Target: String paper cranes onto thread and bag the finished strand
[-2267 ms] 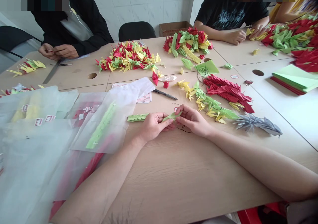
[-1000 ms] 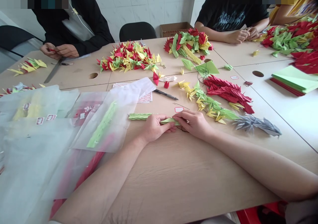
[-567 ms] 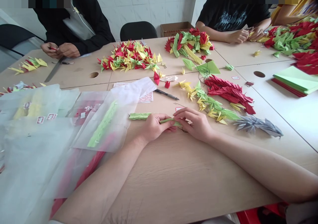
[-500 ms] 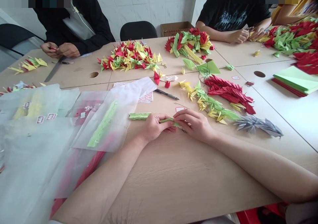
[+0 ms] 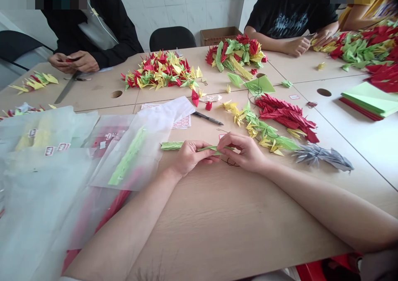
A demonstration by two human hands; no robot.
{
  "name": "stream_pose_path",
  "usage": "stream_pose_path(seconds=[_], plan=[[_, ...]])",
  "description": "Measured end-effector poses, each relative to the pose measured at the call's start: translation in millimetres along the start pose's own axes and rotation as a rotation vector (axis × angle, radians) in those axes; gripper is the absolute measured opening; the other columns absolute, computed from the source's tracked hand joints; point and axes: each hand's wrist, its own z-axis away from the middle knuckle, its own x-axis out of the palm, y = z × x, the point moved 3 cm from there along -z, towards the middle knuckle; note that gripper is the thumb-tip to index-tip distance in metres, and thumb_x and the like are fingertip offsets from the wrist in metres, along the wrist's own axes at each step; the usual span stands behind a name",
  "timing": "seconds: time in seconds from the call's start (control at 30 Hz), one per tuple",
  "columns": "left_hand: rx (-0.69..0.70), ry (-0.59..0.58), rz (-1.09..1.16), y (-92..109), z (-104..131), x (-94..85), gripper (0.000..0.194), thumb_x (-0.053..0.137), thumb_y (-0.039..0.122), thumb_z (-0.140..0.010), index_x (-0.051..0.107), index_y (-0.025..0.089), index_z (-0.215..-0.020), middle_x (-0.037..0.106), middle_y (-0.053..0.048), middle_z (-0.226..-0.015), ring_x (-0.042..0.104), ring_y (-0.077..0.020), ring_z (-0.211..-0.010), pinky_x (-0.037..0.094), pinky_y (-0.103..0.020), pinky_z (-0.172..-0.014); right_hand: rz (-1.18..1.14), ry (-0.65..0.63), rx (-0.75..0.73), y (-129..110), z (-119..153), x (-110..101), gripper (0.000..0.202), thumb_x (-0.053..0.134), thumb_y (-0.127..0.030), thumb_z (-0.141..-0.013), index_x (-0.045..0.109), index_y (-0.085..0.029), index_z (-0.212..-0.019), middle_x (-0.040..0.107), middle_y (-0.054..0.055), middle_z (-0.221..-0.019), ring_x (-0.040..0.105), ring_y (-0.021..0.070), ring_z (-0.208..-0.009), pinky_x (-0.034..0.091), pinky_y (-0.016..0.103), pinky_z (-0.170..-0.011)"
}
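A strip of folded green paper [image 5: 209, 148] is pinched between both my hands over the table's near middle. My left hand [image 5: 193, 154] grips its left part, thumb on top. The fingertips of my right hand [image 5: 239, 150] close on its right part. Left of my left hand lies a green strand of folded paper [image 5: 172, 146]; whether it joins the held piece is hidden behind the fingers. A loop of dark thread [image 5: 230, 162] rests on the table below my right fingers. A black pen [image 5: 208, 118] lies just beyond my hands.
Translucent bags [image 5: 46, 189] with folded paper cover the left side. Paper-crane piles [image 5: 161, 69] stand farther back. Red strands [image 5: 286, 117], a grey one [image 5: 323, 157] and a green paper stack [image 5: 370, 99] lie to the right. Co-workers' hands [image 5: 74, 62] are across the table.
My right hand has shifted slightly up, its fingers more bent over the green paper. More of the dark thread loop shows below it. My left hand has barely moved.
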Motion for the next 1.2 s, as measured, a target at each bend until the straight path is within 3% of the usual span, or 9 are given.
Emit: stream_pose_path(seconds=[0.13,0.3,0.53,0.9,1.2], plan=[[-0.005,-0.006,-0.087,-2.8,-0.3,3.4,0.03,0.084,0.037,-0.068,0.072,0.013,-0.082,0.075,-0.006,-0.075,0.075,-0.02,-0.075,0.059,-0.025,-0.068,-0.118,-0.058,0.187,7.2,0.6,3.4,0.028,0.051,-0.046,-0.096,0.057,-0.02,-0.089,0.057,0.002,-0.083,0.053,0.0151,-0.074,0.044,0.027,-0.065],[-0.057,-0.004,-0.036,-4.7,-0.9,4.9,0.034,0.088,0.034,-0.063,0.07,0.013,-0.082,0.076,-0.006,-0.077,0.075,-0.02,-0.074,0.06,-0.026,-0.07,-0.038,-0.156,0.263,10.7,0.1,7.9,0.036,0.049,-0.05,-0.096,0.056,-0.018,-0.082,0.045,-0.003,-0.068,0.04,0.0108,-0.058,0.031,0.024,-0.052],[-0.078,-0.093,-0.029,0.8,0.3,2.8,0.035,0.082,0.04,-0.071,0.073,0.011,-0.09,0.076,-0.008,-0.079,0.076,-0.0209,-0.079,0.058,-0.02,-0.065,0.088,-0.258,0.129,4.6,-1.5,7.4,0.035,0.038,-0.043,-0.102,0.05,-0.019,-0.079,0.048,-0.002,-0.071,0.043,0.0119,-0.065,0.035,0.025,-0.061],[-0.084,-0.153,0.004,0.3,-0.4,3.9,0.035,0.082,0.038,-0.071,0.073,0.011,-0.091,0.076,-0.007,-0.079,0.075,-0.0193,-0.072,0.056,-0.018,-0.061,0.091,-0.369,0.133,7.9,-0.5,7.2,0.03,0.04,-0.039,-0.102,0.047,-0.018,-0.082,0.046,-0.002,-0.074,0.042,0.0115,-0.067,0.034,0.023,-0.061],[-0.082,-0.16,0.017,0.1,0.2,3.4,0.032,0.082,0.036,-0.071,0.072,0.011,-0.089,0.075,-0.007,-0.075,0.075,-0.0192,-0.07,0.055,-0.017,-0.058,0.107,-0.369,0.092,9.3,-0.9,7.1,0.028,0.041,-0.037,-0.102,0.047,-0.018,-0.082,0.047,-0.002,-0.074,0.042,0.0112,-0.067,0.034,0.023,-0.062]])
